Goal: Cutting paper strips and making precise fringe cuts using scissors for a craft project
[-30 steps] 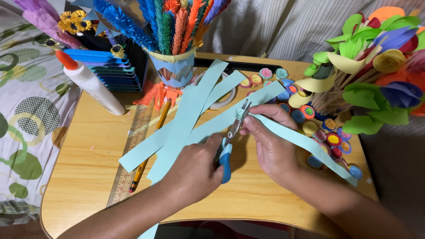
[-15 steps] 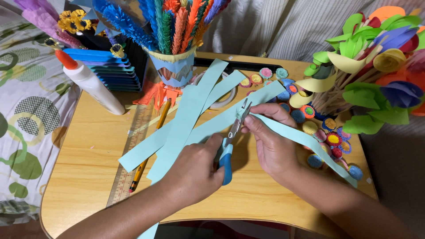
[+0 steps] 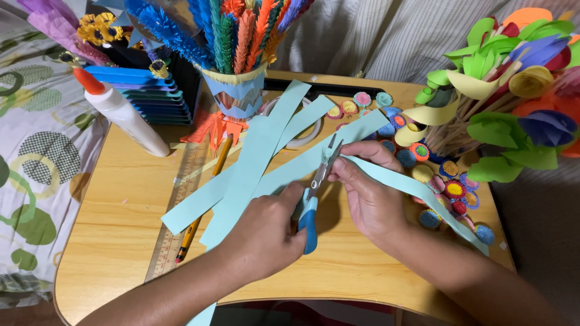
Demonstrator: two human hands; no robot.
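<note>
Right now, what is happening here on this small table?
A person is cutting paper. The left hand holds blue-handled scissors, blades open at the edge of a light blue paper strip. The right hand pinches that strip beside the blades. More blue strips lie across the wooden table, with a ruler, a pencil and a glue bottle to the left.

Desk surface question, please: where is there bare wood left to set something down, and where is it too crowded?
Bare wood lies on the desk at the front-left corner, between the glue bottle, the ruler and the front edge, and along the front edge below the right hand. The back and right are crowded with paper strips, small paper discs and paper flowers.
</note>
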